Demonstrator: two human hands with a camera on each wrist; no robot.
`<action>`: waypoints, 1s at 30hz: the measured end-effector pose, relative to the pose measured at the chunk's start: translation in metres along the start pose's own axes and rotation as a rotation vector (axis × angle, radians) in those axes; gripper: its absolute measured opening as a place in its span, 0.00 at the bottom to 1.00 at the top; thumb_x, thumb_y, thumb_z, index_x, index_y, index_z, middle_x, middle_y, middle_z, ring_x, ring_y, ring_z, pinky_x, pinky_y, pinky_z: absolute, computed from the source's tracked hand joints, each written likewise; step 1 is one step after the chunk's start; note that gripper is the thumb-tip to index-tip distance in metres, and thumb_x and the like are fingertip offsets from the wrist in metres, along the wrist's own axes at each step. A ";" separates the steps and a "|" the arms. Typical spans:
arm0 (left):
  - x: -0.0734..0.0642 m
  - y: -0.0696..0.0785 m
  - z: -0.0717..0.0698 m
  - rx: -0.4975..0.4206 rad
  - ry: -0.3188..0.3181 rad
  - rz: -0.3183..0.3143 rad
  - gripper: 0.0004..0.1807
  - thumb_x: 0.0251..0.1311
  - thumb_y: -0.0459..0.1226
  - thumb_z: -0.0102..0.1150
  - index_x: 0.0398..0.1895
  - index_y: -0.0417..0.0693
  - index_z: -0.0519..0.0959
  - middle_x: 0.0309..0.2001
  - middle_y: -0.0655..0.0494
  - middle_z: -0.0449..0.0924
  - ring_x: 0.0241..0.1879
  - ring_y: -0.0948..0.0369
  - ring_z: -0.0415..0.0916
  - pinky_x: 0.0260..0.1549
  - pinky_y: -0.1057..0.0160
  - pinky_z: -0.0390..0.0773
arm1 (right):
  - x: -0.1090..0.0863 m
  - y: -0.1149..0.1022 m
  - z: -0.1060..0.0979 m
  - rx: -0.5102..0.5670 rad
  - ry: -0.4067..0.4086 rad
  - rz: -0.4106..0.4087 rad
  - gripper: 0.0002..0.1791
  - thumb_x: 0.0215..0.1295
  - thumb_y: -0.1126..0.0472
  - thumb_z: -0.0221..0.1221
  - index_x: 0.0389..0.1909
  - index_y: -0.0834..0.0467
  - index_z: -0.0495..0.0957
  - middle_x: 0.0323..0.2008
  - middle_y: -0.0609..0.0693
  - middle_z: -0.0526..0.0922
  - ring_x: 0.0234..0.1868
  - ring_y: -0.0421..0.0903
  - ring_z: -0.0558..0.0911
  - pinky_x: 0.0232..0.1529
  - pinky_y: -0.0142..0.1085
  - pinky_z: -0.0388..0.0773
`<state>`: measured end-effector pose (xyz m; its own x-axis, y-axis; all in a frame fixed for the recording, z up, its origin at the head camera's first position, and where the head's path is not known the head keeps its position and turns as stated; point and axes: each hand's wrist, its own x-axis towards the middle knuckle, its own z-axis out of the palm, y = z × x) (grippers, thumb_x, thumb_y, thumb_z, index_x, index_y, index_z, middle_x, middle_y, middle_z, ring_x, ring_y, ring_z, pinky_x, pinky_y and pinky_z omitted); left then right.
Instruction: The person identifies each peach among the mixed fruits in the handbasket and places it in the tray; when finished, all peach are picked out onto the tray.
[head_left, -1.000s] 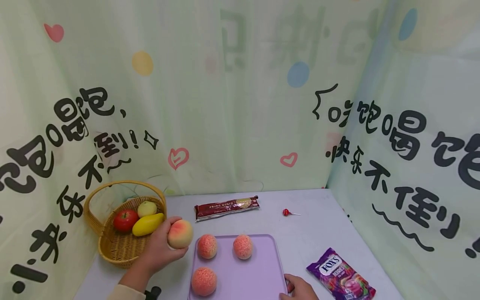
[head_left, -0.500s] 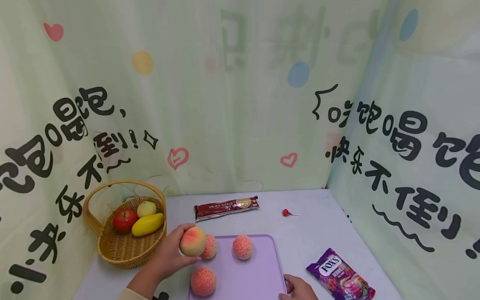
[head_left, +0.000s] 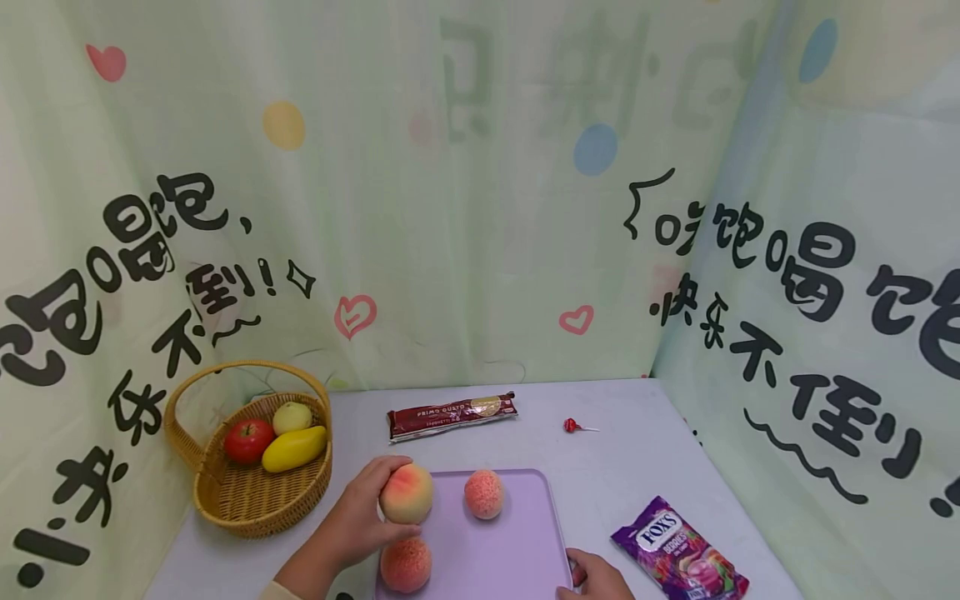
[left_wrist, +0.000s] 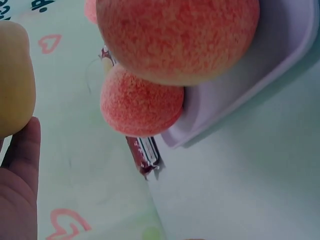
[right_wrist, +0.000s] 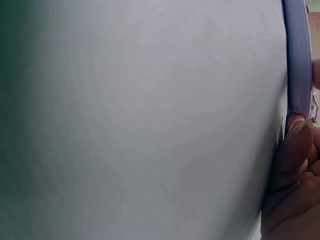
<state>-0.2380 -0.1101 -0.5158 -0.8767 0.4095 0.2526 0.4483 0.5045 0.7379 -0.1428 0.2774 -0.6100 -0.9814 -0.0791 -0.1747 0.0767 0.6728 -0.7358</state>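
A smooth yellow-pink peach (head_left: 407, 493) is gripped between the fingers and thumb of my left hand (head_left: 357, 518), above the left side of the lilac tray (head_left: 495, 554). In the left wrist view, part of this peach shows at the left edge. Red speckled peaches lie on the tray: one (head_left: 484, 494) toward the back, another (head_left: 407, 565) just below my left thumb. A further speckled peach (left_wrist: 142, 102) appears in the left wrist view and is hidden behind the held one in the head view. My right hand (head_left: 597, 577) pinches the tray's right rim.
Left of the tray stands a wicker basket (head_left: 258, 504) holding a red apple (head_left: 249, 442), a yellow mango-like fruit (head_left: 294, 450) and a pale green fruit (head_left: 292, 418). A spaghetti packet (head_left: 452, 416) and a red lollipop (head_left: 573, 425) lie behind, a purple FOX'S candy bag (head_left: 681, 550) at right.
My left hand has carried the smooth peach from beside the basket rightward and slightly nearer, over the tray's left side, covering a speckled peach. The right hand stays at the rim.
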 end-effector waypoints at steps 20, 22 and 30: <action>-0.005 0.010 0.036 -0.048 -0.089 0.095 0.44 0.40 0.36 0.82 0.64 0.66 0.71 0.58 0.66 0.72 0.52 0.65 0.73 0.53 0.62 0.80 | 0.000 -0.007 0.000 -0.011 -0.006 0.044 0.29 0.56 0.59 0.70 0.55 0.72 0.77 0.27 0.46 0.74 0.26 0.43 0.73 0.26 0.31 0.71; -0.006 0.009 0.039 -0.036 -0.086 0.114 0.44 0.40 0.36 0.82 0.64 0.64 0.71 0.58 0.66 0.73 0.52 0.65 0.73 0.53 0.62 0.80 | 0.000 -0.007 0.000 -0.013 -0.006 0.039 0.29 0.56 0.59 0.70 0.55 0.72 0.78 0.27 0.46 0.74 0.26 0.43 0.74 0.26 0.31 0.71; -0.008 0.007 0.054 0.028 -0.073 0.184 0.43 0.39 0.37 0.82 0.62 0.63 0.71 0.55 0.69 0.74 0.50 0.68 0.73 0.53 0.62 0.80 | 0.000 -0.005 0.000 -0.010 -0.002 0.006 0.29 0.56 0.58 0.70 0.54 0.71 0.78 0.27 0.45 0.74 0.25 0.41 0.73 0.25 0.31 0.70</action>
<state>-0.2182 -0.0694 -0.5463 -0.7649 0.5502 0.3351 0.6056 0.4367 0.6653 -0.1429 0.2744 -0.6065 -0.9807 -0.0760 -0.1803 0.0812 0.6803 -0.7284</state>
